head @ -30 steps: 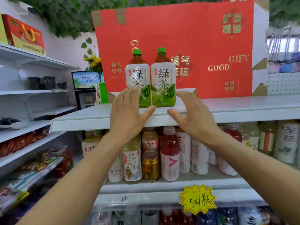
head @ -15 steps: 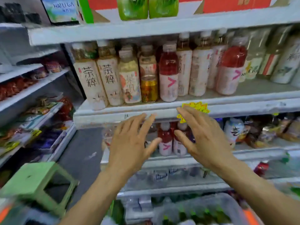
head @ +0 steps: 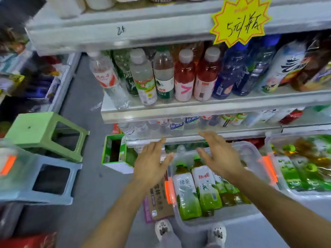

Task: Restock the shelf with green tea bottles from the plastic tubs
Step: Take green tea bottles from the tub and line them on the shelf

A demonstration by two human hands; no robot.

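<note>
Both hands are wide open and empty: left hand and right hand hover palm-down with fingers spread and pretty much straight, gripping nothing and, as far as I can tell, touching nothing. Right below them the green tea bottles lie packed side by side, touching, in the clear plastic tub on the floor, green caps pointing toward the shelving. The right hand sits over the back of the tub, the left over its left rim near the orange latch. If it were me, I'd go one bottle per hand, wrap around the body just under the shoulder, and lift straight up instead of dragging, since they're wedged together and the labels look slick. Also mind the lower shelf edge just ahead of the fingertips when coming up. A cardboard box sits against the tub's left side, and a second tub with more bottles is just to the right.
</note>
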